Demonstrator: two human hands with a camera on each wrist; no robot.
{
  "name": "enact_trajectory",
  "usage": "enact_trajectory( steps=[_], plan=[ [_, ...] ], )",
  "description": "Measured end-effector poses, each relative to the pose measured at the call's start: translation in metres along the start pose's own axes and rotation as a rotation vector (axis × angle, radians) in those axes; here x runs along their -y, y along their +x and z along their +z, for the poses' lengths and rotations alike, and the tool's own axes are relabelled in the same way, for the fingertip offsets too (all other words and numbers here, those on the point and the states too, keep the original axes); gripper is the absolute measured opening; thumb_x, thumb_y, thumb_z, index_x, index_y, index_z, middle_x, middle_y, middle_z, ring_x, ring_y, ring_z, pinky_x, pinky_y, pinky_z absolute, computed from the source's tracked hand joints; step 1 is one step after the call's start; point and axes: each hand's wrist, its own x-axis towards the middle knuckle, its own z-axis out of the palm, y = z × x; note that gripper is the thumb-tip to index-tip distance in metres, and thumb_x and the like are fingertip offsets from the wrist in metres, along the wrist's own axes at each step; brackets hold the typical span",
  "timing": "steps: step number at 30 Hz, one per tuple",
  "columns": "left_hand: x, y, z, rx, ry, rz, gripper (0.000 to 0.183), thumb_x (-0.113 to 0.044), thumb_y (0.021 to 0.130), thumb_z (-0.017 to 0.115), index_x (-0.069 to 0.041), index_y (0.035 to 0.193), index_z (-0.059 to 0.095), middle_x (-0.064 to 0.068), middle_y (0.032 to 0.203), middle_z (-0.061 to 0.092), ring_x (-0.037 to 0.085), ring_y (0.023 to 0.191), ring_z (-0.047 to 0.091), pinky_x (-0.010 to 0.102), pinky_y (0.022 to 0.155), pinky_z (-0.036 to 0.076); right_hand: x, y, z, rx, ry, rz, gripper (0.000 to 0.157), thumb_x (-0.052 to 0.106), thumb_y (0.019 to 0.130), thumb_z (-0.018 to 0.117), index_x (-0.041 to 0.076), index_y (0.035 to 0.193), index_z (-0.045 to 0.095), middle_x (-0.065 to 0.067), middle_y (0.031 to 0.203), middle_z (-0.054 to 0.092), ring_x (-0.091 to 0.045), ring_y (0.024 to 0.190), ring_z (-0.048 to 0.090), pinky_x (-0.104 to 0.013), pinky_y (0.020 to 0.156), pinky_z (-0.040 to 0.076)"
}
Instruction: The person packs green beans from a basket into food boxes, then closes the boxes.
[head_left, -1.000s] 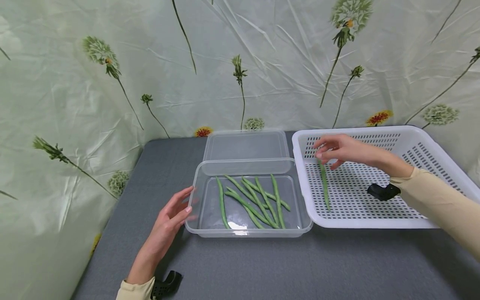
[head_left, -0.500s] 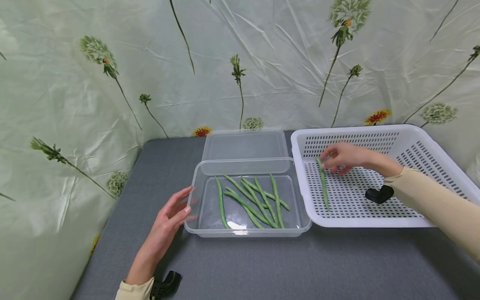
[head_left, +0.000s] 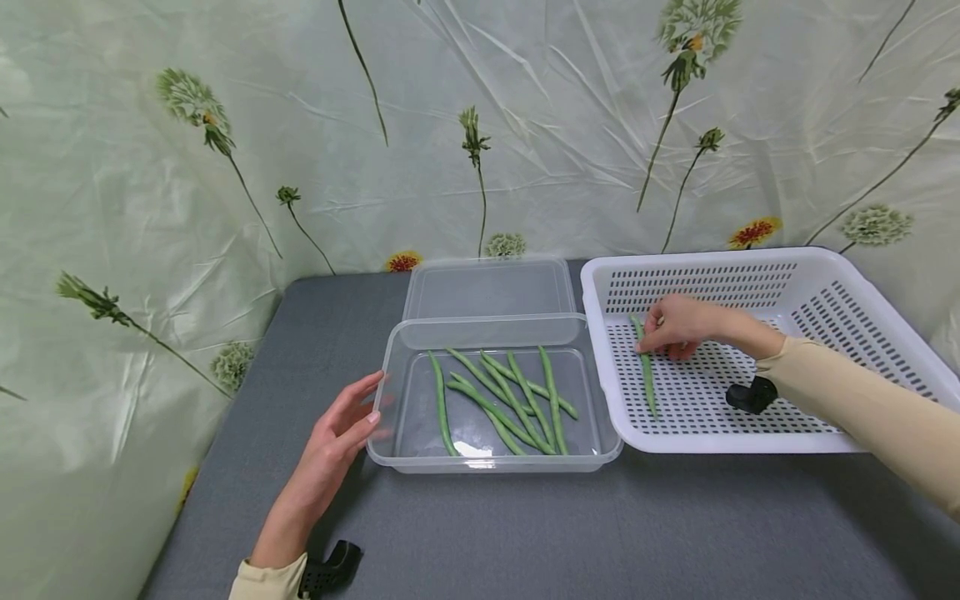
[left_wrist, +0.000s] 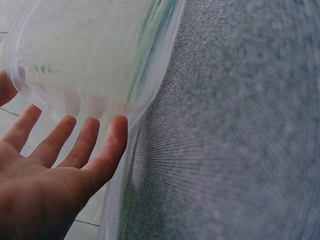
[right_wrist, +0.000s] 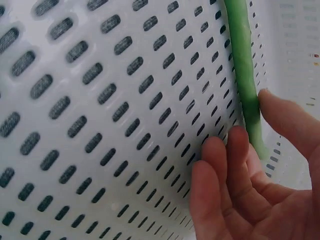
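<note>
In the head view my right hand (head_left: 678, 327) is down inside the white perforated basket (head_left: 738, 444), at a single green bean (head_left: 648, 383) lying along its left side. The right wrist view has the thumb on one side of the bean (right_wrist: 242, 65) and curled fingers on the other, pinching it near one end. My left hand (head_left: 322, 454) rests against the left wall of a clear plastic container (head_left: 495, 464). Its fingers (left_wrist: 117, 132) are spread and fairly straight along that wall in the left wrist view. Several green beans (head_left: 555, 400) lie in the container.
A clear lid (head_left: 491, 287) lies flat behind the container on the grey tabletop (head_left: 480, 533). The basket stands close against the container's right side. A flower-printed sheet (head_left: 420, 167) hangs behind the table.
My right hand has moved down and slightly towards me along the bean in the basket, and its fingers have closed on it. The left hand stays at the container wall.
</note>
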Motion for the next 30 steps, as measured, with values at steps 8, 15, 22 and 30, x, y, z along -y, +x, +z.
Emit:
enact_trajectory(
  steps=[8,15,22,30],
  plan=[
    [-0.001,0.0,0.0,-0.007,0.006,-0.004,0.05,-0.016,0.104,0.052,-0.015,0.151,0.036,0.008,0.154,0.032,0.031,0.138,0.036,0.036,0.095,0.049,0.003,0.001,0.0,0.031,0.022,0.013,0.024,0.026,0.088,0.075,0.006,0.081,0.063,-0.003,0.065,0.058,-0.013,0.056,0.054,-0.029,0.052,0.051],
    [-0.003,-0.001,0.001,-0.012,0.004,-0.016,0.05,-0.014,0.104,0.051,-0.015,0.152,0.036,0.007,0.154,0.031,0.033,0.139,0.035,0.036,0.095,0.049,0.002,0.0,-0.003,0.044,0.123,-0.015,0.021,0.015,0.089,0.072,0.0,0.097,0.06,-0.006,0.074,0.062,-0.017,0.065,0.06,-0.032,0.058,0.054],
    [-0.002,-0.001,0.002,-0.013,0.003,-0.009,0.05,-0.013,0.104,0.051,-0.014,0.152,0.036,0.007,0.154,0.031,0.034,0.139,0.034,0.036,0.095,0.049,0.002,-0.006,-0.009,0.122,0.265,-0.07,0.028,0.009,0.095,0.063,-0.006,0.114,0.048,-0.013,0.095,0.071,-0.027,0.076,0.067,-0.042,0.066,0.058],
    [-0.002,-0.001,0.002,-0.016,0.007,0.0,0.05,-0.012,0.103,0.051,-0.014,0.152,0.036,0.008,0.154,0.032,0.034,0.139,0.034,0.037,0.094,0.05,0.005,-0.009,-0.014,0.178,0.321,-0.139,0.03,0.007,0.1,0.056,-0.007,0.123,0.043,-0.02,0.106,0.068,-0.031,0.08,0.064,-0.046,0.069,0.058]
  ],
)
